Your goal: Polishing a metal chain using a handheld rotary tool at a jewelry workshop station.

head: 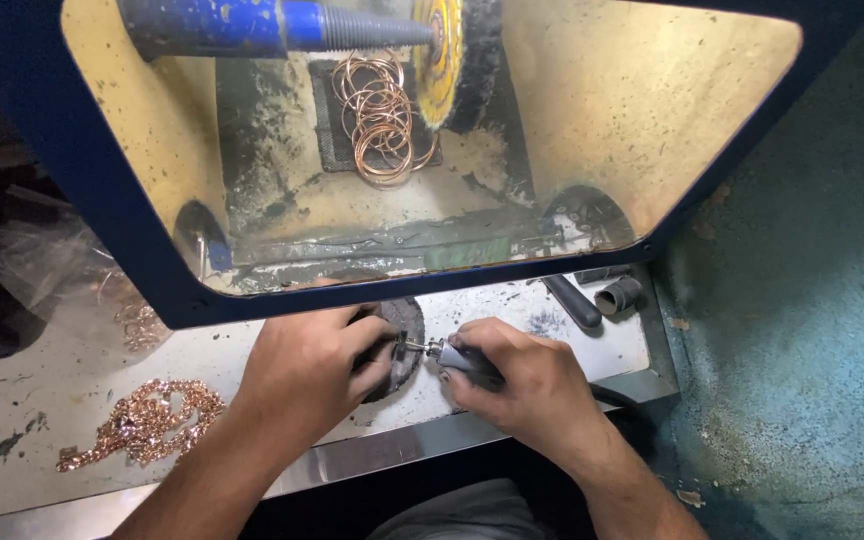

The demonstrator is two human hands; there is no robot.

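My right hand (532,385) grips a small grey rotary handpiece (464,359), its thin bit pointing left. My left hand (307,370) is closed on a small piece pressed against a dark round pad (407,335) on the white bench; the piece itself is hidden by my fingers. The bit's tip meets my left fingertips. Both hands work just below the blue frame of a polishing hood (432,275).
Inside the hood, a yellow buffing wheel (442,60) turns on a blue spindle (242,25), with copper-coloured wire rings (382,115) lying behind it. A heap of rose-gold chain (147,420) lies at the left. Dark tubes (602,295) sit at the right, near the bench edge.
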